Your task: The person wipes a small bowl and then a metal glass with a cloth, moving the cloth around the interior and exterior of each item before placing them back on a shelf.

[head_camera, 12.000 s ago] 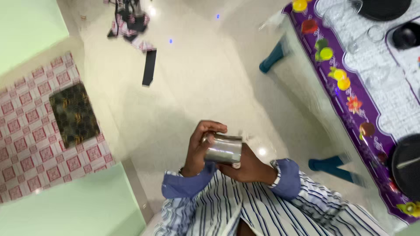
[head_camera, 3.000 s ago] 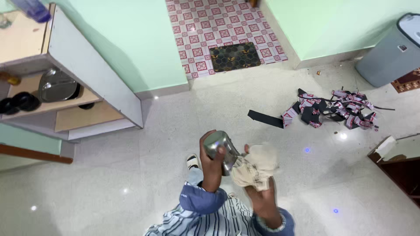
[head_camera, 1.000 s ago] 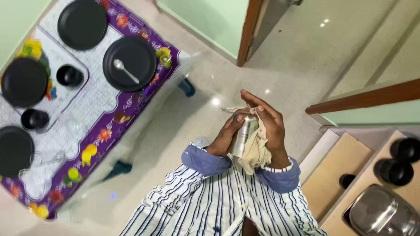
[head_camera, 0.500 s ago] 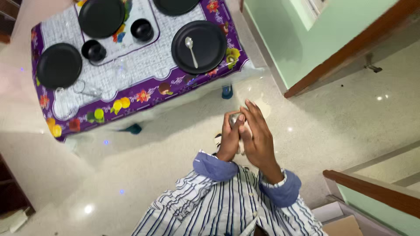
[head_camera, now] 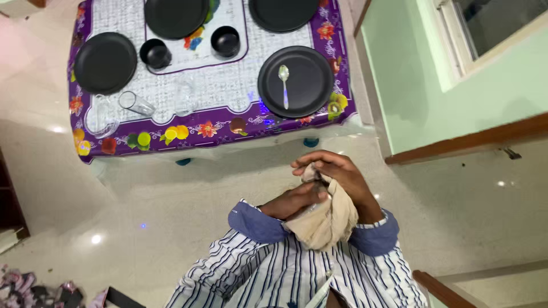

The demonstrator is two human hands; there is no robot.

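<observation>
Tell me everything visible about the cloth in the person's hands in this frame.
The cloth is beige and soft-looking, like worn cotton, crumpled and bunched rather than spread flat. It sits between both hands in front of the striped shirt: the right hand closes over its top, the left hand presses in from the side. Most of it hangs in folds below the hands, over the blue cuffs. A small pale tuft pokes out near the right fingertips. Whatever it wraps is hidden.

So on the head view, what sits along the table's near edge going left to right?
Clear glass mug → glass tumbler lying on its side → black plate with a spoon on it.
</observation>
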